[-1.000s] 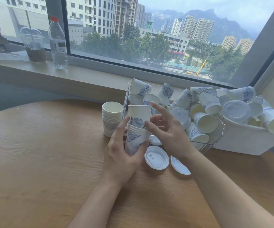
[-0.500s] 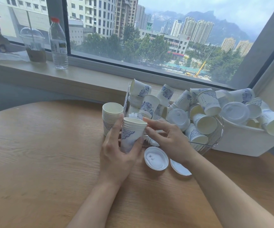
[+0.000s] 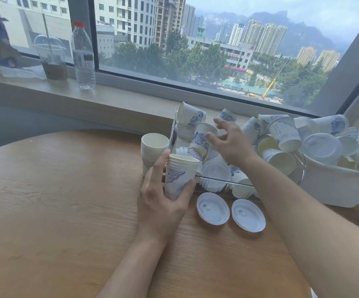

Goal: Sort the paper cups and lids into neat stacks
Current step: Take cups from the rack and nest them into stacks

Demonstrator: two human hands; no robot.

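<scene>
The left hand (image 3: 163, 203) is wrapped around a nested stack of paper cups (image 3: 179, 176), held upright above the tabletop (image 3: 55, 201). The right hand (image 3: 228, 143), fingers spread and empty, reaches into the clear bin (image 3: 249, 186) beyond it. It is best to take 1 loose cup (image 3: 202, 137) by the rim and drop it straight into the stack.

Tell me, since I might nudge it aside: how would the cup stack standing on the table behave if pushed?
The cup stack is probably light, being thin paper, so it should slide easily on the smooth table. It is tall for its narrow base, so a push near the rim may tip it. Nested cups likely stay together.
</scene>
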